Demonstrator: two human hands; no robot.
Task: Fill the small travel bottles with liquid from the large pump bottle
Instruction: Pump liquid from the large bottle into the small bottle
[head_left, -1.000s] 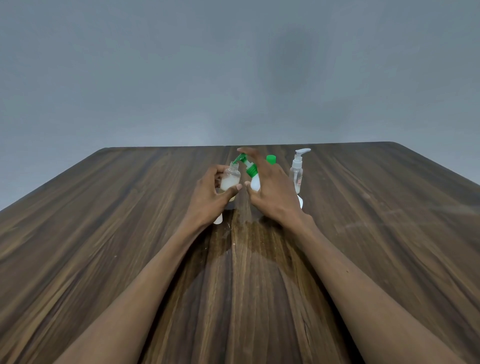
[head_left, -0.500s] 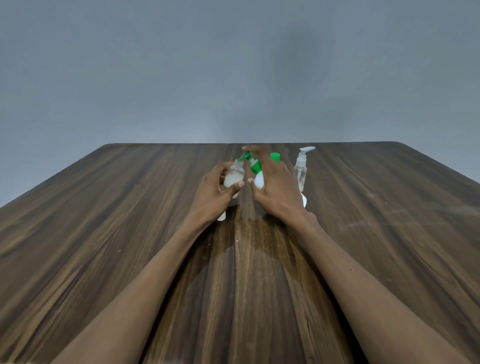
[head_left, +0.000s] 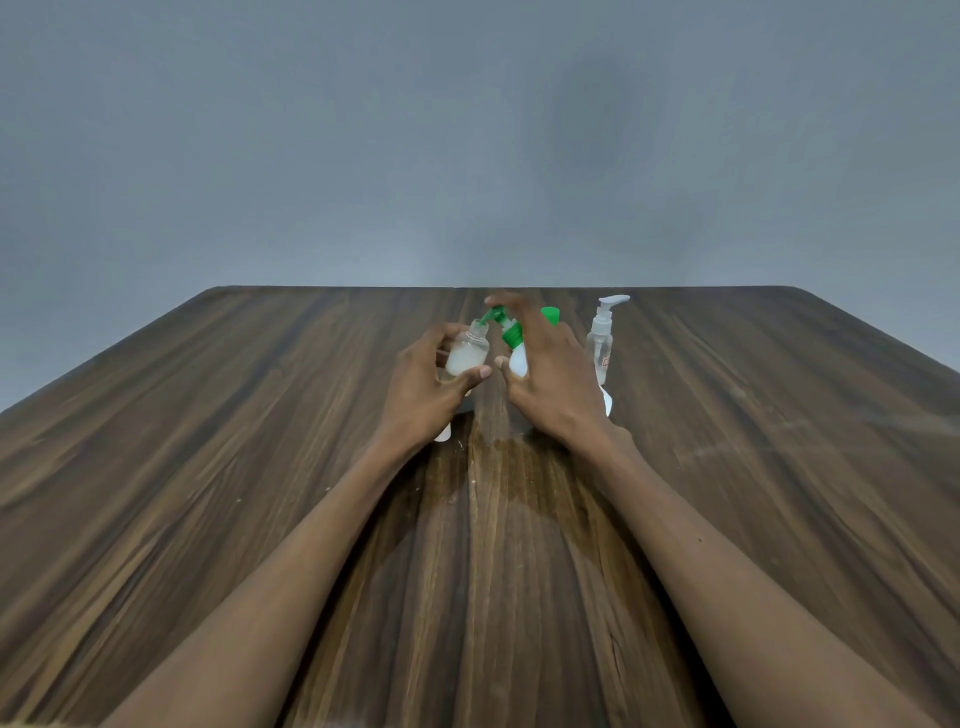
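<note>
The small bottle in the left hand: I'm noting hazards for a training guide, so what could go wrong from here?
The small bottle has a narrow neck, and the green spout only just meets it, so liquid may miss and run over the left hand. The right hand holds the pump bottle tilted, so it might slip. The clear spray bottle close by could get knocked.

Both bare forearms reached from the near edge toward the far middle, converging. The left hand (head_left: 426, 387) curled, thumb and fingers pinching inward. The right hand (head_left: 553, 374) arched beside it, forefinger extended, pressing down.
</note>
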